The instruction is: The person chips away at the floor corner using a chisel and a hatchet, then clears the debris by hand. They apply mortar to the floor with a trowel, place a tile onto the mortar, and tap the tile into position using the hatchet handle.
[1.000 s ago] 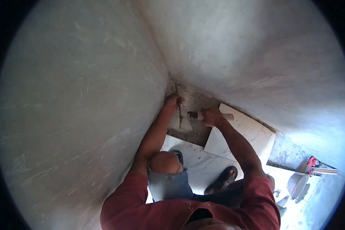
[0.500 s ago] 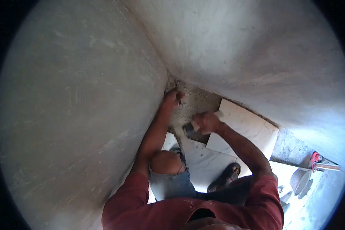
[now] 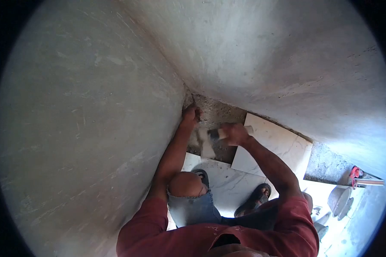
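Note:
My left hand [image 3: 191,114] is closed at the bare, rough floor patch [image 3: 227,112] in the corner, close against the left wall. A thin dark chisel [image 3: 193,99] pokes out beyond its fingers toward the corner; the rest is hidden in the grip. To the right, my right hand [image 3: 236,134] is wrapped around the handle of a hammer [image 3: 215,134]. The hammer's head is smeared by motion and lies apart from the left hand, over the bare patch. A loose-edged marble-look tile [image 3: 272,143] lies under my right forearm.
Plain walls [image 3: 94,107] rise close on both sides. White floor tiles [image 3: 227,182] lie under my sandalled feet [image 3: 255,199]. On the right are a grey bowl-like pan [image 3: 339,200], a red item [image 3: 354,173] and a striped strip [image 3: 370,182] by the wall.
The hammer's blurred head has shifted slightly up and to the right, with the right hand moving a little. My left hand stays at the corner; the view has shifted slightly.

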### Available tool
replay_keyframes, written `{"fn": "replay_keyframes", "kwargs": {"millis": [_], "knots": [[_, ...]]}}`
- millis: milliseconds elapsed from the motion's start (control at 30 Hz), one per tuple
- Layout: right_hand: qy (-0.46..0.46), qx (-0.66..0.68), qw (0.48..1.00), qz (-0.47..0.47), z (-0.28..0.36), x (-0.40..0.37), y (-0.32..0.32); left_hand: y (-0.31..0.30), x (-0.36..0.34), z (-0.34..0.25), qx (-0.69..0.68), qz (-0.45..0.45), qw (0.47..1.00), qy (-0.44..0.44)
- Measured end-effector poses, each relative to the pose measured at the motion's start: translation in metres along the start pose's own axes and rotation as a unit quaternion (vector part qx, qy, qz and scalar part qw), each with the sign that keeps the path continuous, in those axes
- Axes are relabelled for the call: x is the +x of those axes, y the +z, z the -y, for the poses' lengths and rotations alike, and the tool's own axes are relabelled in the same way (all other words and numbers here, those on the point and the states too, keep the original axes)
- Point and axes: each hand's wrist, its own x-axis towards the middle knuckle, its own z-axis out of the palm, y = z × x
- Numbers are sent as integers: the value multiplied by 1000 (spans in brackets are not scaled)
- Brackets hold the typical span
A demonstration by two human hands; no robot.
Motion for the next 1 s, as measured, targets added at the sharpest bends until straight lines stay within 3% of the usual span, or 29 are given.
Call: {"fn": "replay_keyframes", "kwargs": {"millis": [67, 167, 300, 400, 467, 533, 600, 633, 700, 733, 800, 833, 867, 933, 1000], "knots": [[132, 12, 991, -30, -11, -10, 1, 4, -10, 7, 31, -29, 999, -14], [138, 11, 990, 26, -17, -22, -4, 22, -23, 7, 52, -29, 998, -15], [113, 40, 993, 10, -14, -49, -5, 26, -29, 2, 85, -31, 996, -9], [153, 57, 986, 15, -15, -69, -2, 36, -35, 6, 90, -51, 995, -7], [200, 81, 976, -15, -18, -78, -1, 47, -35, 5, 124, -20, 992, 21], [204, 137, 968, -48, -10, -76, 5, 58, -17, 6, 19, -124, 992, 3], [211, 174, 944, -187, 0, -75, 20, 48, 16, 10, 231, -108, 966, -41], [215, 180, 943, -178, 10, -78, 32, 46, 26, 15, 229, -115, 965, -50], [318, 440, 805, -241, 29, -69, 51, 55, 39, 16, 225, -180, 957, -41], [315, 445, 804, -239, 42, -65, 58, 52, 38, 15, 227, -185, 955, -39], [314, 596, 629, -389, 73, -54, 63, 56, 34, 14, 236, -153, 958, -55], [353, 658, 546, -381, 83, -52, 63, 59, 30, 15, 241, -141, 958, -60], [352, 659, 541, -386, 85, -53, 68, 73, 16, 23, 170, -166, 971, -22], [356, 719, 454, -388, 80, -54, 79, 92, 12, 38, 108, -172, 979, 14], [336, 723, 443, -409, 78, -56, 84, 90, 19, 49, 54, -202, 977, 33]]}}
